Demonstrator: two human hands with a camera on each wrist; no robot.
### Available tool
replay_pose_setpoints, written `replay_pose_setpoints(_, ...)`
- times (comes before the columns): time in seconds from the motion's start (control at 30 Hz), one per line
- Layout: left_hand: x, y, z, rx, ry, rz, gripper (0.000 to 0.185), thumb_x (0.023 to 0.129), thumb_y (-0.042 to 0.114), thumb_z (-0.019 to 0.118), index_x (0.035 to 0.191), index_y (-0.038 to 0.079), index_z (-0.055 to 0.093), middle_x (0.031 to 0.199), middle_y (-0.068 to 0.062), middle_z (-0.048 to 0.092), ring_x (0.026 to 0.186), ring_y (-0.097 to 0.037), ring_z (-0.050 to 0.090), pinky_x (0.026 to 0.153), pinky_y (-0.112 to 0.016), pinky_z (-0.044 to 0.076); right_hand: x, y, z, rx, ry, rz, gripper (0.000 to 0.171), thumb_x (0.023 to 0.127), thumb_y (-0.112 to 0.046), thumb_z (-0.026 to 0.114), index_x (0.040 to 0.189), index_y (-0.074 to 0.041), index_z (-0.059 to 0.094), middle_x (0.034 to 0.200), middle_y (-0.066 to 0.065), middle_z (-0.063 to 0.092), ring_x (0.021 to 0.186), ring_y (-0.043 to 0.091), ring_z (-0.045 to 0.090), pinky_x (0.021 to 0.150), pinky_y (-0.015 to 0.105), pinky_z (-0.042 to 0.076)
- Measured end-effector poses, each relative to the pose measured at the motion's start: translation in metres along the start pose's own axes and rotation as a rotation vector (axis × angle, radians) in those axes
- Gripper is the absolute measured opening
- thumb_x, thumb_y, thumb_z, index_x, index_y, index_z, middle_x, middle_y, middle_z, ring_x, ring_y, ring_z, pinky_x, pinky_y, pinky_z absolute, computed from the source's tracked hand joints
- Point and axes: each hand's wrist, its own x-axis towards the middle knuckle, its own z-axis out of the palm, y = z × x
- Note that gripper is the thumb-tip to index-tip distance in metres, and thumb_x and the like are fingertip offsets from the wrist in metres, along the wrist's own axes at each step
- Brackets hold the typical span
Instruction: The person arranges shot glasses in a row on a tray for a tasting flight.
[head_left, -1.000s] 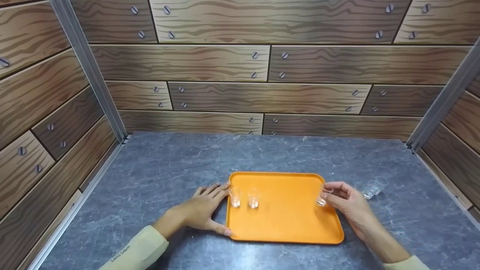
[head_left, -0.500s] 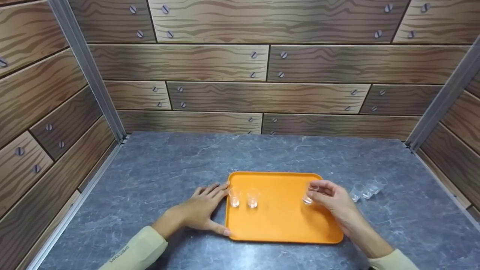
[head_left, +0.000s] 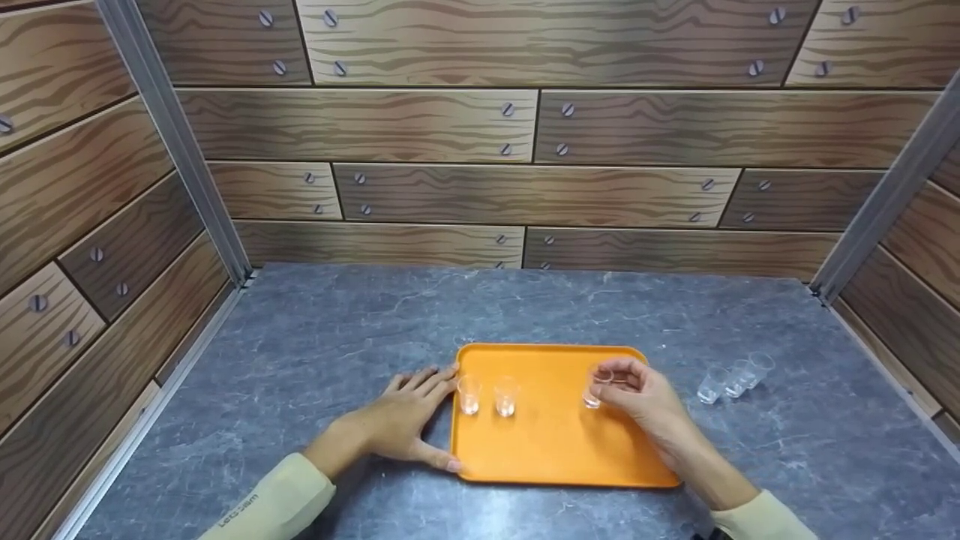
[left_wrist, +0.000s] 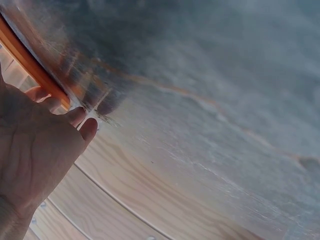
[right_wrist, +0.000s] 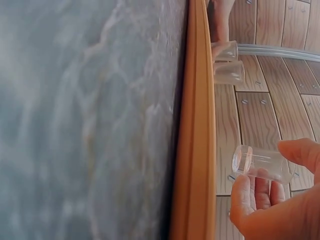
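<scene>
Head view first, and the right hand (head_left: 641,397) is over the orange tray (head_left: 555,454), its grip pinching a small clear glass (head_left: 592,402) between thumb and fingers! The glass points base down, the base showing below the fingertips, the rim up among the fingers. Over on the left side of the tray stand two more glasses, the outer glass (head_left: 469,397) close to the edge and the inner glass (head_left: 505,399) just beside it, both upright and well apart from the held one. The left hand (head_left: 409,416) lies with its grip spread, fingertips at the tray's left edge, thumb at the near corner. And out right, on the grey table (head_left: 360,330), three clear glasses (head_left: 737,379) sit close together in a slanting row, beyond the tray's rim.

Left wrist view now: palm in sight, fingertips at the orange rim, no glass in that grip!

To the right wrist view, and what a close look: the thumb is near the rim end, the fingers run along the other side, the glass lies between them, and its base sticks out past the fingertips, clear of the tray surface
</scene>
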Motion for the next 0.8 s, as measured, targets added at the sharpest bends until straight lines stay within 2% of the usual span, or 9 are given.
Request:
replay_pose_setpoints(0.53,0.000,0.000,0.001,0.008,0.005,0.001,0.121,0.077,0.088,0.060,0.166,0.016,0.019,0.173,-0.005,0.012,0.157,-0.038,0.017,0.117,-0.068,0.022,0.001,0.002,0.033,-0.093,-0.064,0.002,0.042,0.082,-0.002,0.083,0.118,0.002,0.062,0.114,0.013,0.069,0.099,0.019,0.066,0.085,0.025,0.055)
replay_pose_setpoints(0.8,-0.001,0.001,0.000,0.016,0.004,0.001,0.121,0.077,0.088,0.060,0.165,0.015,0.020,0.173,-0.005,0.012,0.156,-0.038,0.018,0.118,-0.067,0.022,0.005,0.003,0.041,-0.121,-0.150,0.008,0.043,0.082,-0.003,0.082,0.119,0.002,0.060,0.117,0.014,0.067,0.102,0.019,0.064,0.087,0.025,0.054)
